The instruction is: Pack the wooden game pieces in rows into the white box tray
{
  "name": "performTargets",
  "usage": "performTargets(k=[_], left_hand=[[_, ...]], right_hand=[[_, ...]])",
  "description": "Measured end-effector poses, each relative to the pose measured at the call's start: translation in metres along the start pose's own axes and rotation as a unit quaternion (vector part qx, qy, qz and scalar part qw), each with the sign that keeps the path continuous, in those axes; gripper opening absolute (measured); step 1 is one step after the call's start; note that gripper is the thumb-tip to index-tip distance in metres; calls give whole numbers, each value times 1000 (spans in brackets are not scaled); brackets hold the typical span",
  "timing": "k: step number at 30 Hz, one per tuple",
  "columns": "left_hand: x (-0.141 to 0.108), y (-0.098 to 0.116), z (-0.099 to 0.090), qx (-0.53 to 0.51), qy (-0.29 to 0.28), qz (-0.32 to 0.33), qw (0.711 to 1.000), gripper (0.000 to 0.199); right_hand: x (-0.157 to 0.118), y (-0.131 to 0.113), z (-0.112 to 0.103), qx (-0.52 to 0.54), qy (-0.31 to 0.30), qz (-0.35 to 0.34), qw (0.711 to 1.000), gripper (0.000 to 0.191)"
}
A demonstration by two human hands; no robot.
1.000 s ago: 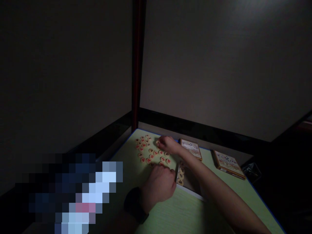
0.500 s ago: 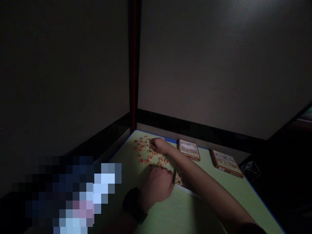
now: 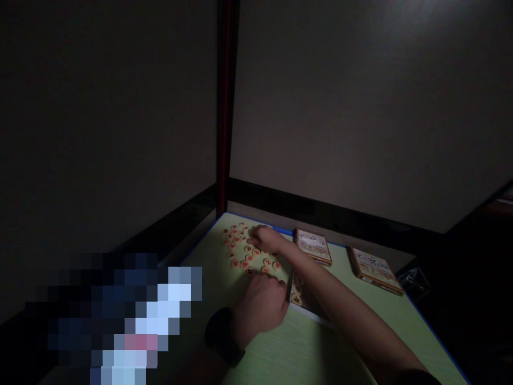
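Cream round discs [image 3: 234,263], red- or black-marked, probably light, stiff
Rims suit pinching; right hand [image 3: 266,239] and left hand [image 3: 262,302] curl, grips unclear.

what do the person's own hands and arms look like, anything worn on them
The left hand is ungloved, with a chunky black band, probably a watch, on its wrist. The right hand is ungloved too, its wrist and forearm bare up to what looks like a dark sleeve.

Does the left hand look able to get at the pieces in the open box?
Probably yes: the left hand is close beside the open box, and the nearest pieces in it show uncovered, though the right forearm crosses over part of the box.
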State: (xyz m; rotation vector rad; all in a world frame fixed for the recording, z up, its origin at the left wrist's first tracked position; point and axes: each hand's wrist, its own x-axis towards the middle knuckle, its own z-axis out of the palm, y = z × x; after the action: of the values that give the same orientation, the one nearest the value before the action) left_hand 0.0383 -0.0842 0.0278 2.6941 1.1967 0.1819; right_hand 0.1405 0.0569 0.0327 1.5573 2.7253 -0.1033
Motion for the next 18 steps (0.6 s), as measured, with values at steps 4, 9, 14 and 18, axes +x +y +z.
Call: performTargets(k=[4,9,14,18], left_hand=[[0,-1,2,1,-1,5,1000,26],[-1,-1,3,-3,0,5,1000,27],[-2,1,2,-1,-20,13,1000,31],[-1,1,2,-1,-17,13,1000,33]], right_hand=[[4,-2,-5,18,38,8,999,22],[8,-3,-15,81,14,-42,996,26],[6,1,-23,101,-11,-73,992,25],[8,2,-13,69,-2,-65,996,22]])
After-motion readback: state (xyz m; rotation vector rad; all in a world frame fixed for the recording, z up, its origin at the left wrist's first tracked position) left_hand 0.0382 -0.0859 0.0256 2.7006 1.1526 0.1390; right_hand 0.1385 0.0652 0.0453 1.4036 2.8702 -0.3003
